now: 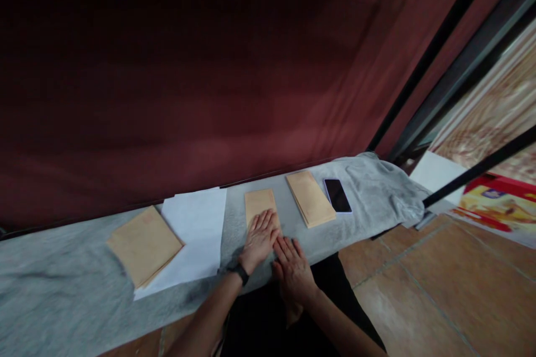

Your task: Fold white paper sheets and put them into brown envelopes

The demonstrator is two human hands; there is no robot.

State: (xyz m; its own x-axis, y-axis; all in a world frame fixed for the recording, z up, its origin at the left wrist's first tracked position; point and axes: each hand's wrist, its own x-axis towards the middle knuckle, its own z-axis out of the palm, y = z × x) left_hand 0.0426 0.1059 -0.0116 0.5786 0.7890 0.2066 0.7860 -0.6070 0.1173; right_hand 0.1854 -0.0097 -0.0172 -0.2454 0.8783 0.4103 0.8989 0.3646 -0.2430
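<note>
Beneath our left grip (pixel 261 240) lies the tan envelope (pixel 258 202), its far end showing beyond the fingertips and its near part hidden under the hand. That grip is spread flat on the paper, clasping nothing; our right grip (pixel 296 272) rests just beside it, fingers straight, near the envelope's right edge, likewise clasping nothing that we can see. The step looks like pressing the paper flat, so we do best with a level palm, even pressure and no dragging that might crease an edge. Left of both grips, a fanned pile (pixel 146 245) overlaps white sheets (pixel 203 217); right of them lie an envelope stack (pixel 307 195) and, past it, a phone (pixel 338 195), all on the cloth-covered desk (pixel 62 295).
</note>
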